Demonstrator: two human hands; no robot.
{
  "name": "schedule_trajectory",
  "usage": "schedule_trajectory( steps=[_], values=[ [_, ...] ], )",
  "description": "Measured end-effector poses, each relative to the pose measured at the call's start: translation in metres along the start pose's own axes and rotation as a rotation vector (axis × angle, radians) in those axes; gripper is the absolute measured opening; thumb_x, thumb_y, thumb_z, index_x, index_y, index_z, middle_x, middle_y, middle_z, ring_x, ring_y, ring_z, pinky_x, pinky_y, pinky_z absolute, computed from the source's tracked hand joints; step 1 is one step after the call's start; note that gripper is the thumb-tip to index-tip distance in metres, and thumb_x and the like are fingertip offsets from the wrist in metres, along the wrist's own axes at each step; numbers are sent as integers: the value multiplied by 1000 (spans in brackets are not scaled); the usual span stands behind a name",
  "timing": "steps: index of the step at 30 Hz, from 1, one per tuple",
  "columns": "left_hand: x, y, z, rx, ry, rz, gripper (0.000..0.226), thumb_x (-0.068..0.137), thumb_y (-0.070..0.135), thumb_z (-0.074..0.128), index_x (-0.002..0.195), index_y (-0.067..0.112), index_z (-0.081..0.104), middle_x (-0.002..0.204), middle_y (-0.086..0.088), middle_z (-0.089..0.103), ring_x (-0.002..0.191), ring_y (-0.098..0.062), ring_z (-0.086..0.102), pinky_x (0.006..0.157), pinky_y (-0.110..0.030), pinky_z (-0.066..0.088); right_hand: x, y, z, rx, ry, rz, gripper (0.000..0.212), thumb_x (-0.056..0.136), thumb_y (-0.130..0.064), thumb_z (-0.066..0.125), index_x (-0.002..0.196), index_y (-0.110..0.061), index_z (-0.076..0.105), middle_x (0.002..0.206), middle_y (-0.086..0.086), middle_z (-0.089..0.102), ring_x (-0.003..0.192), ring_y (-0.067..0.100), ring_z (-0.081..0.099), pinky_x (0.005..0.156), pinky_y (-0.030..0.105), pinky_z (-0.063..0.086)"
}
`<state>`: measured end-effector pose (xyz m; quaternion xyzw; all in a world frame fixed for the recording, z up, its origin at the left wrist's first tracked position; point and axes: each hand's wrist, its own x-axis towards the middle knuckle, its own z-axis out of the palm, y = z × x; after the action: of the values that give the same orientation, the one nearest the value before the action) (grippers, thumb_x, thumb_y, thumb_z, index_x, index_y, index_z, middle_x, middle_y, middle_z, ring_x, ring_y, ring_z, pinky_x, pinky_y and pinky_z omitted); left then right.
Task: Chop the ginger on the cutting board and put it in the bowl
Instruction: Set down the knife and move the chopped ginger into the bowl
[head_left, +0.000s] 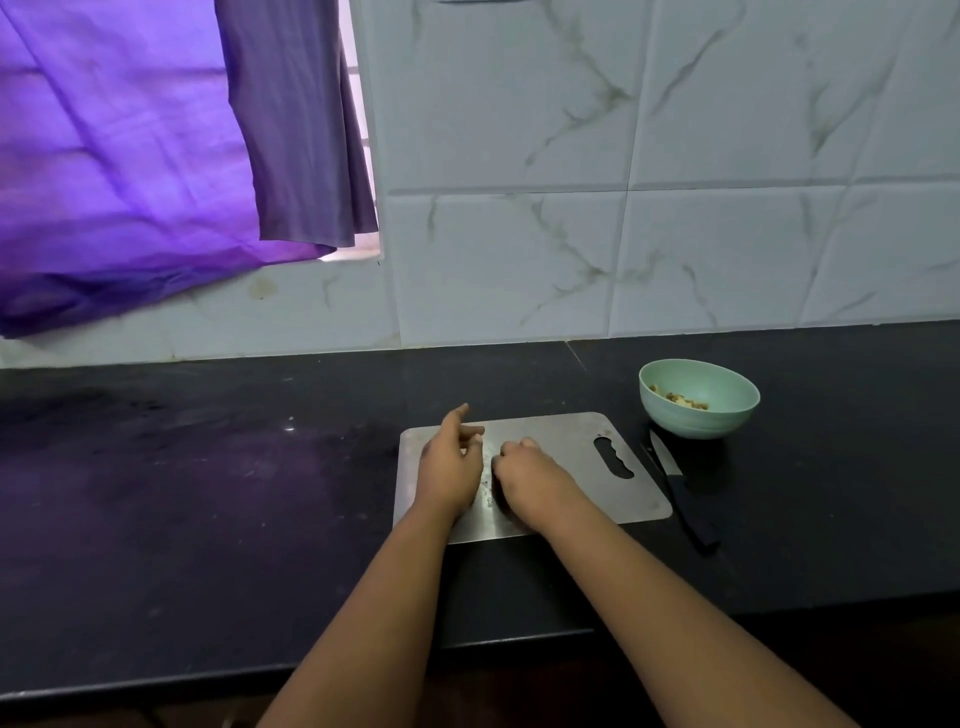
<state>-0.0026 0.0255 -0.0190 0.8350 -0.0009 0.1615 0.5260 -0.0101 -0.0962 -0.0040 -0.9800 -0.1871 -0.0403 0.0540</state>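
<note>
1. While resting on the metal cutting board (566, 441), left hand (449, 467) lies relaxed, fingers loosely spread, grip holding nothing.
2. Right hand (530, 480) just beside it, knuckles up, fingers curled under; contents of grip: cannot tell.
3. Chopped ginger (680, 399) in the green bowl (698, 397), behind the board's right end.
4. Knife (683, 493) flat on the dark tabletop (208, 493), along the board's right edge, untouched.

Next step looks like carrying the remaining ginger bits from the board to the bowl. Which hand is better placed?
Probably the right hand: it lies on the board on the side nearer the bowl, fingers curled over the bits. The left hand is farther away.
</note>
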Motion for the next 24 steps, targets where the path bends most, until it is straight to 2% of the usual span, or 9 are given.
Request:
schedule_trajectory(
  steps=[3, 6, 12, 17, 20, 22, 24],
  values=[
    [-4, 1, 2, 41, -10, 34, 61, 98, 16, 51, 152, 19, 22, 107, 6, 64, 100, -8, 55, 89, -19, 39, -4, -4, -1, -49, 31, 19, 19, 88, -3, 50, 105, -4, 61, 103, 9, 48, 104, 25, 47, 71, 29, 38],
    [-4, 1, 3, 78, -15, 39, 65, 98, 17, 51, 153, 19, 17, 100, 9, 61, 97, -8, 55, 88, -18, 37, -4, -1, 0, 0, 110, 8, 20, 90, -3, 45, 103, -8, 59, 102, 8, 52, 105, 24, 47, 73, 30, 38],
    [-5, 1, 3, 122, -20, 64, 61, 99, 17, 49, 152, 18, 20, 97, 8, 61, 93, -8, 55, 84, -17, 37, -5, 6, 3, 95, 235, 39, 18, 93, -9, 37, 101, -10, 53, 101, 6, 52, 99, 22, 47, 69, 28, 34],
    [-7, 2, 2, 127, -11, 59, 58, 99, 15, 46, 152, 18, 22, 104, 4, 65, 94, -9, 55, 83, -17, 37, -5, 17, 8, 293, 261, 69, 20, 92, -7, 38, 101, -8, 56, 101, 6, 54, 97, 24, 49, 76, 36, 45],
    [-8, 2, 1, 126, -11, 61, 54, 99, 13, 42, 151, 18, 25, 108, 4, 66, 96, -7, 55, 84, -15, 35, -6, 23, 7, 402, 317, 63, 25, 88, -2, 43, 105, -9, 59, 104, 4, 54, 92, 22, 53, 77, 36, 46],
    [-6, 1, 1, 126, -6, 66, 53, 99, 12, 41, 150, 17, 27, 108, 5, 66, 99, -7, 56, 85, -14, 35, -7, 26, 7, 424, 328, 36, 29, 88, 0, 45, 110, -10, 60, 110, 4, 55, 97, 21, 54, 81, 32, 45],
    [-5, 0, 2, 116, -9, 66, 52, 99, 13, 43, 149, 17, 29, 105, 5, 65, 99, -9, 56, 86, -15, 36, -6, 25, 9, 408, 249, -25, 36, 92, -3, 42, 124, -12, 57, 122, 5, 54, 110, 22, 51, 91, 30, 43]
  ],
)
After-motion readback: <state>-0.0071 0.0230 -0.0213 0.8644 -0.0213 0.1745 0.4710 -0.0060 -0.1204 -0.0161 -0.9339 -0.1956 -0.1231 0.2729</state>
